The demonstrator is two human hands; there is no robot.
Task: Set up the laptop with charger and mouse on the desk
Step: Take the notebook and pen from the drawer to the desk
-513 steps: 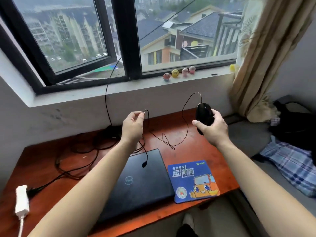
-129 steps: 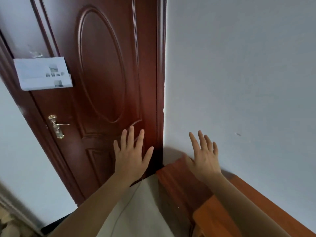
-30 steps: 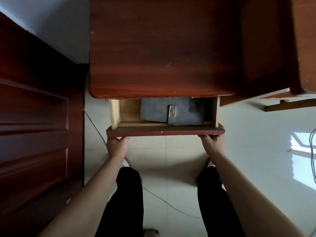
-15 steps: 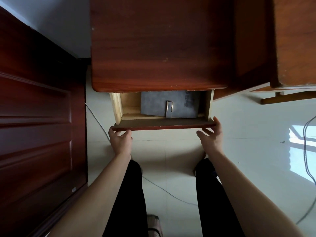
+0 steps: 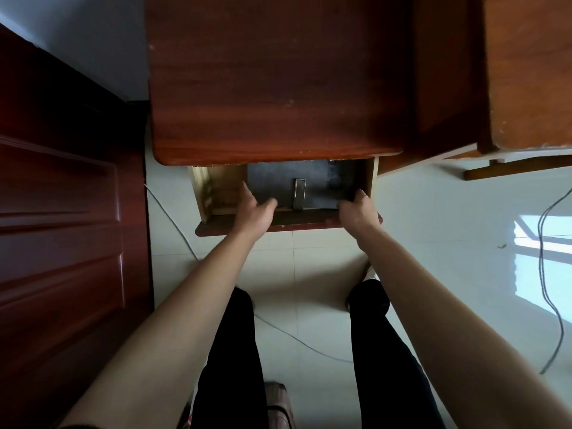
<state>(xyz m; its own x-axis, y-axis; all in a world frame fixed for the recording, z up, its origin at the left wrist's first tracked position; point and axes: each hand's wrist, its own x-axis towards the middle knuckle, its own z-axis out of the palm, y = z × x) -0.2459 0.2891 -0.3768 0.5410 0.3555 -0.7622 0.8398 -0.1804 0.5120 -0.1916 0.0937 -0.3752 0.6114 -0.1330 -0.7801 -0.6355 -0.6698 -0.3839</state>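
I look straight down at an open drawer under a red-brown wooden cabinet top. Inside lies a flat dark grey case with a metal clasp at its near edge. My left hand reaches over the drawer front with fingers spread, at the case's left edge. My right hand is at the case's right near corner, fingers curled down onto it. Whether either hand grips the case is unclear. No laptop, charger or mouse is in view.
A dark wooden door stands on the left. My legs in black trousers are on the pale tiled floor. A thin cable runs across the tiles, a black one hangs at right. More wooden furniture is upper right.
Both hands have left the drawer front and moved into the drawer, to the two sides of the grey case. The drawer stands further out than a second ago.
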